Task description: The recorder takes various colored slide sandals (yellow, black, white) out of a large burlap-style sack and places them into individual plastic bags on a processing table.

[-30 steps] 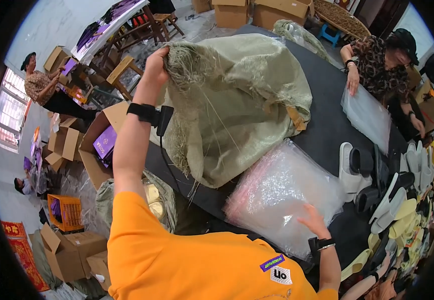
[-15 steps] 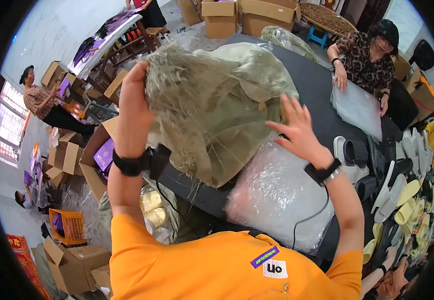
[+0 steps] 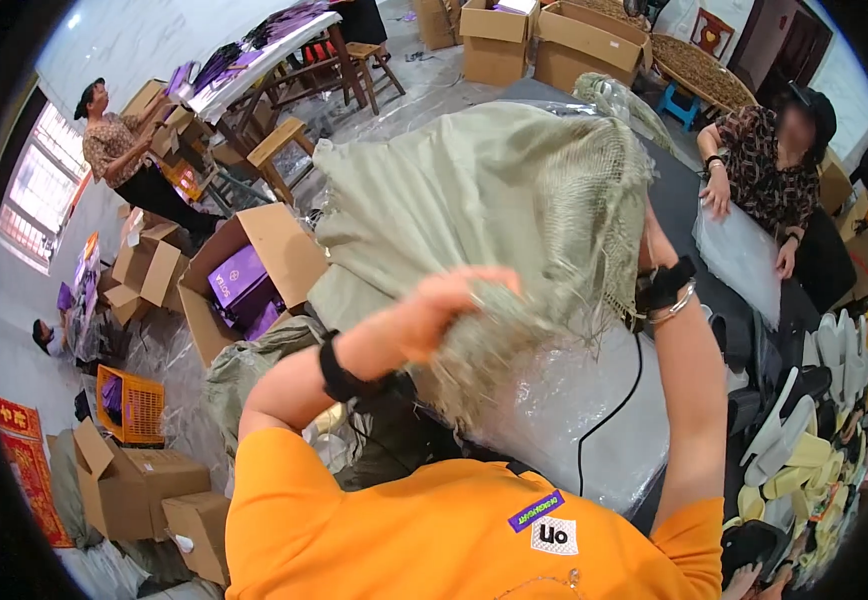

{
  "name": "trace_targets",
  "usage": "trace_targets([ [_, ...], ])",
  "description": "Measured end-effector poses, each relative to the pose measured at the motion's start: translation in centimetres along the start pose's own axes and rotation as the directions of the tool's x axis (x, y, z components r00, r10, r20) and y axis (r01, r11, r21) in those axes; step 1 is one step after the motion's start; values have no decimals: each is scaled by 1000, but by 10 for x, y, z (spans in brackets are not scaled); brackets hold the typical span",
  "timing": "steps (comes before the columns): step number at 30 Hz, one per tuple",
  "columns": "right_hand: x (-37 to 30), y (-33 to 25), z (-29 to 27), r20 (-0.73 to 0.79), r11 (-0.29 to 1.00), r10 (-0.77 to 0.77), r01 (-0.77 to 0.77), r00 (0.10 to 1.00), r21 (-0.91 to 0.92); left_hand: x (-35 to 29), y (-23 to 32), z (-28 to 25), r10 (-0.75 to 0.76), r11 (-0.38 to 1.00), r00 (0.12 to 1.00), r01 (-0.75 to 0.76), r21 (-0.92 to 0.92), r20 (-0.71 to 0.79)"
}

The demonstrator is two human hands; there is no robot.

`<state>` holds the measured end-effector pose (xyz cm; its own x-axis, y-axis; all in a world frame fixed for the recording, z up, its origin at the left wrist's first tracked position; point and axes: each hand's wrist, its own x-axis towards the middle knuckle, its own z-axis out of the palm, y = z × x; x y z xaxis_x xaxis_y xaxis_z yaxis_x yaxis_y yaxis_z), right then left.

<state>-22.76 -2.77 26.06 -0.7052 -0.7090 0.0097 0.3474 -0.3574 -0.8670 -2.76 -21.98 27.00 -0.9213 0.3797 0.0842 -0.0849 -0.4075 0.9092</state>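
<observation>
A grey-green woven sack (image 3: 444, 190) with frayed edges spreads over the dark table in front of me. My left hand (image 3: 444, 312), somewhat blurred, is closed round a bunched, frayed part of its near edge. At the sack's right edge is my right hand (image 3: 652, 240); the raised cloth covers its fingers, so their grip cannot be made out. Under the near side of the sack lies a stack of clear plastic bags (image 3: 594, 430), partly covered. Both wrists wear black bands, and a cable runs down from the right one.
Across the table (image 3: 676, 200), a person (image 3: 769, 160) rests both hands on clear plastic sheets (image 3: 739, 255). Many slippers (image 3: 804, 460) crowd the right side. An open carton (image 3: 284, 250) with purple packages stands left, beside an orange crate (image 3: 134, 408). Wooden stools (image 3: 282, 140) stand further back.
The sack has been turned and spread out over the table. My left hand has come down and toward the middle with its frayed edge; my right hand, open before, is now behind the cloth.
</observation>
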Motion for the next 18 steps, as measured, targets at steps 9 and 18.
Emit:
trace_targets([
  [9,0,-66,7,-40,585,-247,116,968,-803,-26,104,-114,843,471,251,85,878,-476],
  [18,-15,-65,2,-64,911,-218,179,974,-371,91,-49,-54,608,-248,794,191,950,0],
])
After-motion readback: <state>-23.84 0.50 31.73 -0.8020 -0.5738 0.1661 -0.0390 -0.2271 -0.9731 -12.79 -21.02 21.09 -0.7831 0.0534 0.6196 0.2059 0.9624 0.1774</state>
